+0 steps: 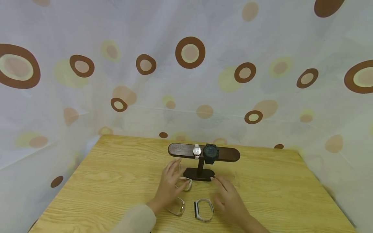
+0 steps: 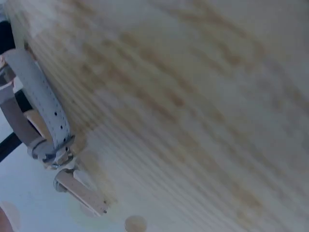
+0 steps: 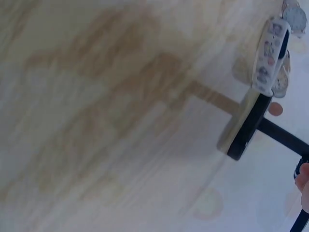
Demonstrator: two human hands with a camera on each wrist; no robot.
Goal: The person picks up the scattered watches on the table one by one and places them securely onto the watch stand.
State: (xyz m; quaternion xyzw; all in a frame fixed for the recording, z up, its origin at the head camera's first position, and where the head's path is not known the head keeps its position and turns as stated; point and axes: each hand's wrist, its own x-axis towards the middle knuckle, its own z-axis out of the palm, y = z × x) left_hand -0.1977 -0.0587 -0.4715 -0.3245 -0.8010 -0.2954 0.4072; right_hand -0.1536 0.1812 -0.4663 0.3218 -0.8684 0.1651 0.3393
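Observation:
A dark wooden watch stand [image 1: 176,150] carries a small white-strapped watch [image 1: 197,151] and a large black watch [image 1: 210,152] on its bar. My left hand [image 1: 169,183] is left of the base, fingers spread and thumb over a pale-strapped watch [image 1: 189,185] on the table; contact cannot be made out. Its punched strap and buckle [image 2: 53,116] appear large in the left wrist view. With fingers reaching forward, my right hand [image 1: 231,199] is by the right end of the stand's base [image 1: 201,174] and holds nothing visible. Only fingertips [image 3: 303,182] show in the right wrist view.
Nearer on the wooden table [image 1: 276,194] lie a thin gold-toned watch [image 1: 182,208], partly behind my left wrist, and a white fitness band [image 1: 205,220], standing on its edge. A patterned curtain [image 1: 204,90] rises behind the table and along both sides.

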